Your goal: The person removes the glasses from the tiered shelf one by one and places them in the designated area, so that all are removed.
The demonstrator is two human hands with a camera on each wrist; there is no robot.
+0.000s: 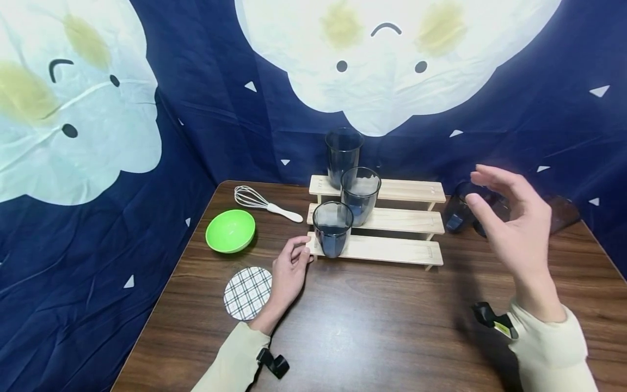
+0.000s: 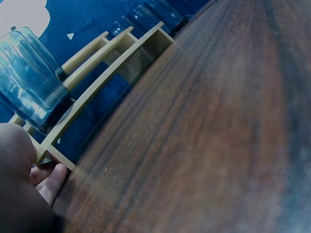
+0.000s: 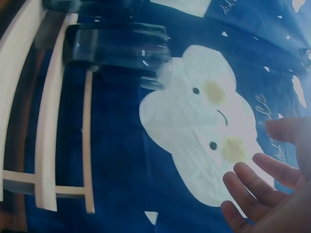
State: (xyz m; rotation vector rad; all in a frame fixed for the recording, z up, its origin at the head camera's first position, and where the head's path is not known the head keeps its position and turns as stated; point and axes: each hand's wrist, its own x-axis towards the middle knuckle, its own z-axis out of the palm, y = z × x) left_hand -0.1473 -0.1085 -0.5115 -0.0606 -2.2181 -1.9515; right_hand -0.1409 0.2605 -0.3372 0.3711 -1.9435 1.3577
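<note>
Take the wooden stand as the middle of the clock. On the brown worktop (image 1: pixel 392 332), a green bowl (image 1: pixel 230 231) sits at 9 o'clock. A round checked mat (image 1: pixel 247 293) lies flat at 8 o'clock. A white whisk (image 1: pixel 285 212) lies near 10 o'clock, just past the bowl. The left hand (image 1: pixel 290 272) is at 8 o'clock, partly over the mat's edge, and its fingers grip the left end of the lowest step. The wooden stand (image 1: pixel 397 249) has three steps. Three dark see-through glasses stand near its left end, one on each step: the front glass (image 1: pixel 333 234), the back glass (image 1: pixel 340 158) and the middle glass (image 1: pixel 361 202). At 3 o'clock, more dark glasses (image 1: pixel 455 212) are on the worktop, partly hidden by the right hand (image 1: pixel 521 223). That hand is up in the air, its fingers bent a little and holding nothing.
</note>
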